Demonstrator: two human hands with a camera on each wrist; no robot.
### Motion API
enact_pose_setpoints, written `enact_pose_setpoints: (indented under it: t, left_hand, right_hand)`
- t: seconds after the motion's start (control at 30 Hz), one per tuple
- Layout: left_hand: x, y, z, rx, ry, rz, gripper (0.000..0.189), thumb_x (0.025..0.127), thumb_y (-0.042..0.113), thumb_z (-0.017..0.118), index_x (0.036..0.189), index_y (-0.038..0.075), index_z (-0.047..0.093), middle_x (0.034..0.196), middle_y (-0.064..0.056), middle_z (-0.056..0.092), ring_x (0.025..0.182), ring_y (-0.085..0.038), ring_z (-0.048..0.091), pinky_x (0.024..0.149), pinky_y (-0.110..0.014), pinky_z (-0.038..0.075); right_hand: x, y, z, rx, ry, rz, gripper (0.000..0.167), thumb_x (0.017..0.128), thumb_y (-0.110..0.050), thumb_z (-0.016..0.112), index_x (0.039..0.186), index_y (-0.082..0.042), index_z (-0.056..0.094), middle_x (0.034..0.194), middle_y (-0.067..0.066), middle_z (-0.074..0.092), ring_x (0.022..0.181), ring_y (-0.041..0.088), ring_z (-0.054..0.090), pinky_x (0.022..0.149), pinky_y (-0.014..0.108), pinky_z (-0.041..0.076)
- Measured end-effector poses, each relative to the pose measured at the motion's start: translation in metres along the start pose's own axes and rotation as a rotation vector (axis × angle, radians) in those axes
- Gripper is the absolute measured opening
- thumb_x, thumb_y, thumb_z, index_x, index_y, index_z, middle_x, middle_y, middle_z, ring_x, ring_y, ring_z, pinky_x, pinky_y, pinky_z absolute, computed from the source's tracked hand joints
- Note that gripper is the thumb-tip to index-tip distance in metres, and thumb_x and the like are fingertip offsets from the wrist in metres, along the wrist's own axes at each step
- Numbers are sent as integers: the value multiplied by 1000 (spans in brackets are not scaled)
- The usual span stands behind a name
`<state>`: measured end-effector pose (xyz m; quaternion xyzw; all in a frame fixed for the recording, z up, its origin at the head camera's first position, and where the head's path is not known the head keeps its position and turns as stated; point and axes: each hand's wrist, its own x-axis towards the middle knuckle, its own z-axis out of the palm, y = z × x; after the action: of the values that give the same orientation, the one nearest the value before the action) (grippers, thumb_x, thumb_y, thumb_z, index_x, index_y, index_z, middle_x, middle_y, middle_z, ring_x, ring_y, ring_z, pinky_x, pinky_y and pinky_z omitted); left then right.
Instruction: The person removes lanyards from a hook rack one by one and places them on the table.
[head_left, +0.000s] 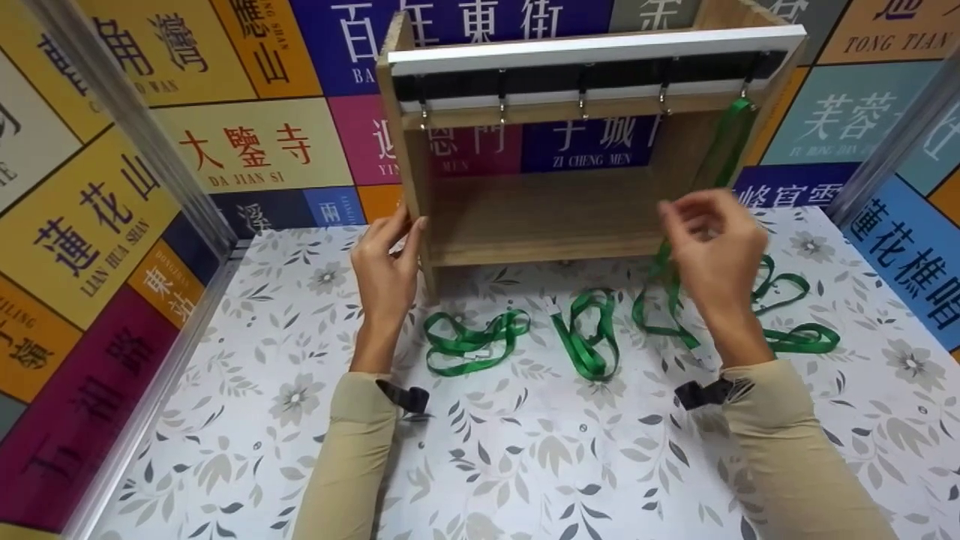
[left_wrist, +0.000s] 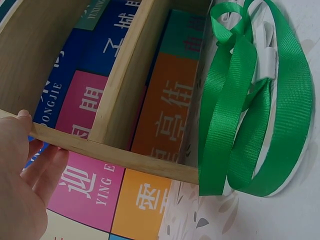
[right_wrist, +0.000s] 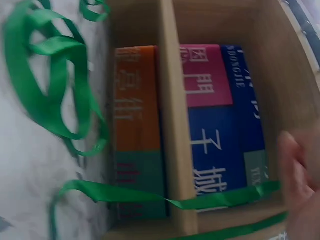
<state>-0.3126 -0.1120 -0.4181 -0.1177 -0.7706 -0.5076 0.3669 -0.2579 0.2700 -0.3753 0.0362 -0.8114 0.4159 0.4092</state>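
A wooden rack [head_left: 544, 259] with a white and black strip and several metal hooks along its top stands on the table. My left hand [head_left: 386, 262] grips the edge of its left side panel, thumb and fingers on either side; the left wrist view shows the same hand [left_wrist: 30, 175]. From the rightmost hook hangs a green lanyard [head_left: 731, 142], its lower part trailing to the table. In front of this lanyard is my right hand [head_left: 716, 247], blurred, fingers loosely bent, with nothing visible at its fingertips. Green ribbon [right_wrist: 225, 198] passes behind the hand in the right wrist view.
Looped green lanyards lie on the patterned tabletop [head_left: 525, 465] before the rack: one at left [head_left: 450, 345], another at centre [head_left: 589, 360], more at right [head_left: 810, 337]. Colourful lettered panels [head_left: 262, 150] stand behind and beside the table.
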Motion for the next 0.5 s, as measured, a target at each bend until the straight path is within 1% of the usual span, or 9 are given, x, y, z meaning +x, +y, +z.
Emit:
enact_pose_setpoints:
  t: [0.03,0.07,0.1,0.13,0.2,0.3,0.4,0.5]
  left_hand:
    - [0,0,0,0,-1,0,44,104,33,75,141,9,72,114,-13,78,110,-21,79,86,-44,70]
    - [0,0,0,-1,-2,-3,44,104,33,75,141,10,72,114,-13,78,110,-21,79,86,-44,70]
    - [0,0,0,-3,-4,-6,44,104,33,75,141,10,72,115,-12,78,111,-21,79,86,-44,70]
    - [0,-1,0,-3,-4,-10,45,104,33,75,142,11,71,115,-12,78,111,-21,79,86,-44,70]
    - [0,0,0,-4,-7,-21,45,103,33,75,143,12,71,116,-11,78,112,-20,79,86,-43,70]
    - [-1,0,0,-6,-18,-43,46,103,35,75,145,14,70,118,-10,77,114,-20,79,87,-42,70]
    - [-1,1,0,-11,-26,-59,47,104,37,74,146,16,69,120,-9,77,115,-20,78,88,-42,69]
    - [0,1,0,-7,-25,-57,47,104,37,74,146,17,69,121,-9,77,115,-20,78,88,-40,69]
  right_hand:
    - [4,-2,-2,19,74,25,27,98,-19,83,113,1,74,105,4,73,75,-2,62,63,8,50]
    - [7,-3,-3,31,130,52,31,97,-21,84,118,0,72,109,1,70,78,-1,62,65,9,51]
    - [10,-5,-4,38,168,80,36,97,-22,85,123,-3,69,115,-1,67,81,1,62,67,10,52]
    - [13,-6,-5,40,190,105,42,96,-25,85,129,-5,66,121,-2,64,84,2,62,69,11,52]
    - [18,-7,-5,29,207,136,54,96,-29,85,139,-10,59,131,-3,59,88,5,62,72,12,53]
    - [22,-7,-6,3,213,156,60,96,-34,85,144,-14,56,137,-1,58,90,4,62,76,12,54]
    - [24,-5,-7,-5,214,153,56,96,-36,84,142,-14,60,133,-1,61,89,2,63,77,12,55]
    - [25,-1,-9,-3,218,147,45,99,-34,82,135,-12,69,124,2,68,90,0,65,80,10,56]
